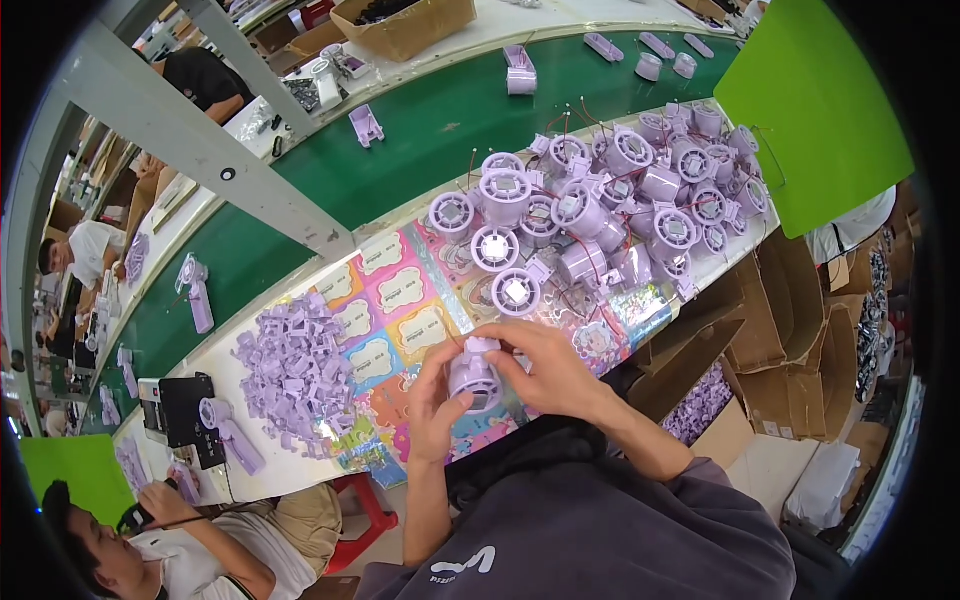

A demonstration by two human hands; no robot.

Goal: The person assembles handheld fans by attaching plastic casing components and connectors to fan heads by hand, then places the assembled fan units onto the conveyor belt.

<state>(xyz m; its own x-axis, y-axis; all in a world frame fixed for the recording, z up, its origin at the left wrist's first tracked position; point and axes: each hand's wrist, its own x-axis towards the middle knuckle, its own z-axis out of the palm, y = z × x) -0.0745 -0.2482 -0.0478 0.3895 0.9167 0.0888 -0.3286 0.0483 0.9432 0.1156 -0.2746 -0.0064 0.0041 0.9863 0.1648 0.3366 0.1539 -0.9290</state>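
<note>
Between my two hands, close to the table's near edge, is a lilac plastic fan housing [472, 380], a round shell with a small block-like lilac part [482, 345] at its top. My left hand [432, 408] wraps its left side, thumb low on the round body. From the right, my right hand [548, 372] curls its fingers and thumb around the top, by the small part. Whether that part is separate or joined, I cannot tell. Beyond my hands lies a big heap of similar housings [575, 208] with thin red wires. Left of them is a pile of small lilac parts [295, 372].
Colourful printed sheets [395, 290] cover the table under my hands. Behind runs a green conveyor belt [420, 120] carrying scattered lilac pieces. A metal post [200, 140] rises at left. Cardboard boxes [790, 330] stand right, below a green panel [800, 110]. A co-worker [210, 550] sits lower left.
</note>
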